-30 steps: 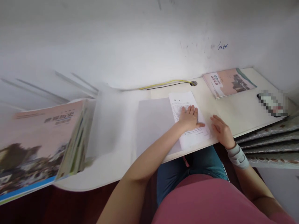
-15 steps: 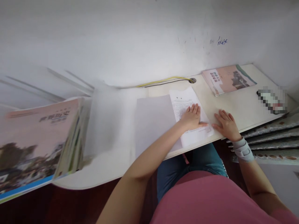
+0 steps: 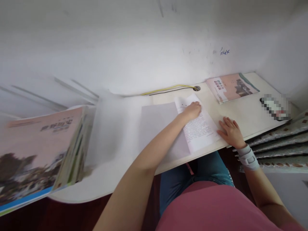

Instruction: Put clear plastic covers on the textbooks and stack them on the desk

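A printed sheet of text (image 3: 200, 128) lies on the white desk (image 3: 243, 115), overlapping a blank white sheet (image 3: 157, 123) to its left. My left hand (image 3: 192, 110) rests on the upper part of the printed sheet, fingers curled down onto the paper. My right hand (image 3: 230, 131) lies flat on the desk, fingers apart, touching the sheet's right edge. A grey brace (image 3: 248, 157) wraps my right wrist.
A pink-covered book (image 3: 232, 86) lies at the desk's back right. A stack of similar books (image 3: 45, 150) sits near the left. A yellow cable (image 3: 168, 88) runs along the wall into a desk hole. A blurred dark object (image 3: 274, 106) sits at the right edge.
My left hand has slid from the middle of the printed sheet up toward its top. My right hand moved closer to the sheet's right edge and stays flat.
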Action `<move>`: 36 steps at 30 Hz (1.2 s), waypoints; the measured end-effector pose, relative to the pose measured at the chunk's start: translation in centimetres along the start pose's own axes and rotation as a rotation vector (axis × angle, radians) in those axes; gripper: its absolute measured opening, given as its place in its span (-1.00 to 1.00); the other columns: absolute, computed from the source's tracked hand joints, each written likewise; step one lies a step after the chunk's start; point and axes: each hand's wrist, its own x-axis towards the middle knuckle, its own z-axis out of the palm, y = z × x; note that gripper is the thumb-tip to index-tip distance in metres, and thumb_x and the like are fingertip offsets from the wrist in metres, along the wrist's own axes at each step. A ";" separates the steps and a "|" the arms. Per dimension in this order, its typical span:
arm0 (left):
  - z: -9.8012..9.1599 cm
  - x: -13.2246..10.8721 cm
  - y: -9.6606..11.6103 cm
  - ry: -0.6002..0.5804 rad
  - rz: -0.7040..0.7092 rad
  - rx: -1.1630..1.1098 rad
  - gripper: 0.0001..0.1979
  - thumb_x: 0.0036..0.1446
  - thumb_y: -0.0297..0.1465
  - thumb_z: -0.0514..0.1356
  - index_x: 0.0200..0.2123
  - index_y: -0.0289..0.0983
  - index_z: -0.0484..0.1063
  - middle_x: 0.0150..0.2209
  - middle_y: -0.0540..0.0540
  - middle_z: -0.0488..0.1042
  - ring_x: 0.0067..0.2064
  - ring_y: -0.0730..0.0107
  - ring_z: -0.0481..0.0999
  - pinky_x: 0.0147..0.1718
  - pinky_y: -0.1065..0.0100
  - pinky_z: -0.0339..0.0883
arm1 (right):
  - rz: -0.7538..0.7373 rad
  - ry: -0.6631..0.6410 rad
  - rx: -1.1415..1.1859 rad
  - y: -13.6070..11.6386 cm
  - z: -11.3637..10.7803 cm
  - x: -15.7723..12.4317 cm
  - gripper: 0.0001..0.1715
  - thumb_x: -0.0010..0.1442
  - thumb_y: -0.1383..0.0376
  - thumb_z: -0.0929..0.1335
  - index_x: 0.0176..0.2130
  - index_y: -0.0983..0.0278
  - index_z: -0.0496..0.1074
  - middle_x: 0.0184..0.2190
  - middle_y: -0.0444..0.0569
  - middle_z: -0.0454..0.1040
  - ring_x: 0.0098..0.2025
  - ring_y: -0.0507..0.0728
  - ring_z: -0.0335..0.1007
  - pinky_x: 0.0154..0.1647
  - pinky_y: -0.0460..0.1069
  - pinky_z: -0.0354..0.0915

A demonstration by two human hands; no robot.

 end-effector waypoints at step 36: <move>1.3 1.7 -4.6 -0.133 -0.037 0.012 -0.14 0.18 0.13 -0.21 0.36 -0.33 -0.15 0.40 -0.24 -0.24 0.39 -0.03 -0.24 0.27 -0.01 -0.25 | -0.006 0.004 -0.071 -1.0 -0.2 0.0 -0.52 0.30 0.10 0.21 0.14 0.17 0.36 0.21 0.19 0.27 0.25 0.28 0.14 0.19 0.21 0.08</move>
